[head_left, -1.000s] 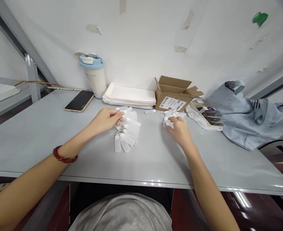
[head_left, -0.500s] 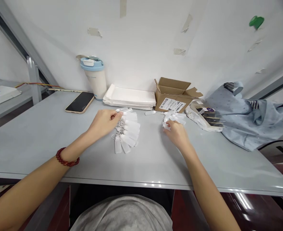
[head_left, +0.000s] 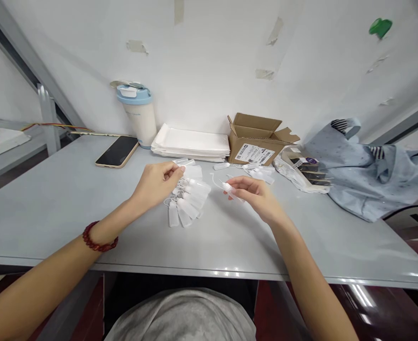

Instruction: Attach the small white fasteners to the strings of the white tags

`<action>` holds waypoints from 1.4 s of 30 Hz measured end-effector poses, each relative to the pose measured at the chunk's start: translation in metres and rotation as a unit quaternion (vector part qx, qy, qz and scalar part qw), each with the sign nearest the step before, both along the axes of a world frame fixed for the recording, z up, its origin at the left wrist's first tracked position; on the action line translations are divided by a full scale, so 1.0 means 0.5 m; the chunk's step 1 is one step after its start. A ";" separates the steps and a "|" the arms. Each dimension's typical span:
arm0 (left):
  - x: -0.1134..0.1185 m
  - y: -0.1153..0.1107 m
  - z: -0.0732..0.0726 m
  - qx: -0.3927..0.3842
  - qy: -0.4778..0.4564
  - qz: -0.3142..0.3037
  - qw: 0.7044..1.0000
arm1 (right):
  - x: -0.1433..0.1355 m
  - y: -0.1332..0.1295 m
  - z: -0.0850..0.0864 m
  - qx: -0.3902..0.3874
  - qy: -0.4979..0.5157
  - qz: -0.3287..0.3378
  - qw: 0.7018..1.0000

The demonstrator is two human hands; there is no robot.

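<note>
A fanned bunch of translucent white plastic tags [head_left: 191, 201] with thin white loops lies on the grey table. At its upper left, my left hand [head_left: 161, 182] is closed, thumb and forefinger pinching the bunch near the loops; the exact grip is partly hidden. My right hand [head_left: 253, 192] is just right of the bunch, raised off the table, fingers closed on a single plastic tag [head_left: 227, 187]. That tag's thin loop points up and to the left. A smaller pile of loose tags [head_left: 260, 174] lies behind my right hand, by the cardboard box.
An open cardboard box [head_left: 254, 142] stands against the wall beside a stack of white envelopes [head_left: 194, 142]. To the left are a cup [head_left: 139, 116] with a blue lid and a phone [head_left: 117, 151]. A clear-wrapped packet [head_left: 303, 168] and a light blue cloth bag [head_left: 375, 170] lie right.
My right hand has come away from the loose pile with one tag and moved left, nearer the bunch. My left hand has barely shifted and still pinches the bunch.
</note>
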State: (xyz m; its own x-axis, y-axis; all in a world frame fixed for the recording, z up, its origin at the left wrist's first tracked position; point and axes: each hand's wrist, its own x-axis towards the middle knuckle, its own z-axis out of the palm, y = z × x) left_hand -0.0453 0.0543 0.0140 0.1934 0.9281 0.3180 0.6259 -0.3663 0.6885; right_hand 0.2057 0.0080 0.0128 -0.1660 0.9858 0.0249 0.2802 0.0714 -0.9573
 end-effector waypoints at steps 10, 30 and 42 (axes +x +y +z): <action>0.017 -0.027 0.003 -0.121 -0.092 -0.144 0.978 | -0.015 -0.008 -0.004 0.007 0.064 0.074 0.995; 0.026 -0.038 0.003 -0.174 -0.118 -0.218 0.953 | -0.029 -0.013 -0.008 -0.002 0.083 0.114 0.990; 0.026 -0.039 0.006 -0.189 -0.142 -0.209 0.949 | -0.032 -0.014 -0.005 -0.009 0.086 0.116 0.989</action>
